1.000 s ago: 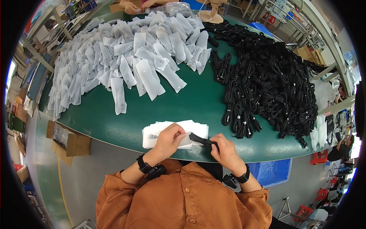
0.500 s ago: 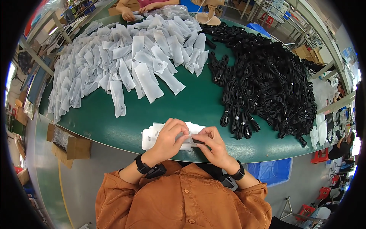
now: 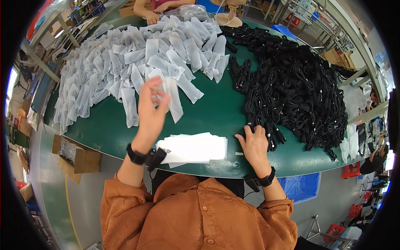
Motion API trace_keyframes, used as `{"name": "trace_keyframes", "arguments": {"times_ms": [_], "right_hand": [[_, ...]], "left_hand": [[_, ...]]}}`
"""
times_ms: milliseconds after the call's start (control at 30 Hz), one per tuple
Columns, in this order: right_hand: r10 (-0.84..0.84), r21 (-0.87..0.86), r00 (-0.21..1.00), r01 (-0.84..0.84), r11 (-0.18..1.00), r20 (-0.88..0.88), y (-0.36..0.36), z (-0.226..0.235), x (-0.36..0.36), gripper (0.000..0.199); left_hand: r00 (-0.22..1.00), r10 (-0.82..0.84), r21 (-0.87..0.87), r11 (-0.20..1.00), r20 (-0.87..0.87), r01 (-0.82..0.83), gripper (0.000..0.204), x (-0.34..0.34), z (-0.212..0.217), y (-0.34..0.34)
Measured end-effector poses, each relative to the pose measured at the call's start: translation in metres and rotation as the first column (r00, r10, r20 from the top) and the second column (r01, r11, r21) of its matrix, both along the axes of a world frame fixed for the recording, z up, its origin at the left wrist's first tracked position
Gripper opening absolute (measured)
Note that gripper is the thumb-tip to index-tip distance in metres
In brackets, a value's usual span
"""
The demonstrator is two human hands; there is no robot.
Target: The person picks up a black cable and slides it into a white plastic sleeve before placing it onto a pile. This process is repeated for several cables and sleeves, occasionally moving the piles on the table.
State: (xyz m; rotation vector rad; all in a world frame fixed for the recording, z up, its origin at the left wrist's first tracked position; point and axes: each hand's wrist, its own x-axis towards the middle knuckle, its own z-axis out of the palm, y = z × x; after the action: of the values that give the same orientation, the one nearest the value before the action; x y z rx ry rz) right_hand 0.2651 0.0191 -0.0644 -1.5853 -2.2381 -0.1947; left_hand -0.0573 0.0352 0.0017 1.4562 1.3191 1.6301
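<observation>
My left hand (image 3: 151,110) is raised over the near edge of a pile of frosted plastic bags (image 3: 121,58), its fingers blurred but apart. Right beside its fingertips, a slightly smeared filled bag (image 3: 173,100) lies at a slant. My right hand (image 3: 255,146) rests at the near end of a heap of coiled black cables (image 3: 291,83). Its thumb and fingers are spread, with the fingertips at the closest coils; whether they touch one is unclear. Between my arms a flat stack of white bags (image 3: 191,148) lies near the table edge.
The green table (image 3: 208,112) curves along its near edge. A small white piece (image 3: 238,153) lies beside the stack. Across the table are another person's hands (image 3: 153,17) and a beige fan (image 3: 228,16). A cardboard box (image 3: 85,160) and a blue bin (image 3: 302,187) stand below.
My hands have parted from above the stack. The left went forward to the bag pile, where a slanted bag now lies. The right moved right to the cables, without the dark item it held.
</observation>
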Motion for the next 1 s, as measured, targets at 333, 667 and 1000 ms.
{"name": "trace_keyframes", "arguments": {"times_ms": [333,667,1000], "right_hand": [[-0.097,-0.373,0.719,-0.237,0.897,-0.689,-0.026,-0.003,-0.002,0.021],[0.343,-0.198,0.826,-0.465,0.863,-0.448,-0.059,0.035,-0.015,0.029],[-0.097,-0.573,0.635,-0.608,0.549,-0.767,-0.051,0.015,-0.015,0.027]], "left_hand": [[0.673,-0.197,0.017,0.955,-0.713,0.297,0.012,0.068,-0.068,-0.081],[0.906,-0.335,-0.319,0.915,-0.259,0.246,0.011,0.059,-0.071,-0.080],[0.803,-0.416,-0.058,0.898,-0.427,0.435,0.014,0.060,-0.059,-0.081]]}}
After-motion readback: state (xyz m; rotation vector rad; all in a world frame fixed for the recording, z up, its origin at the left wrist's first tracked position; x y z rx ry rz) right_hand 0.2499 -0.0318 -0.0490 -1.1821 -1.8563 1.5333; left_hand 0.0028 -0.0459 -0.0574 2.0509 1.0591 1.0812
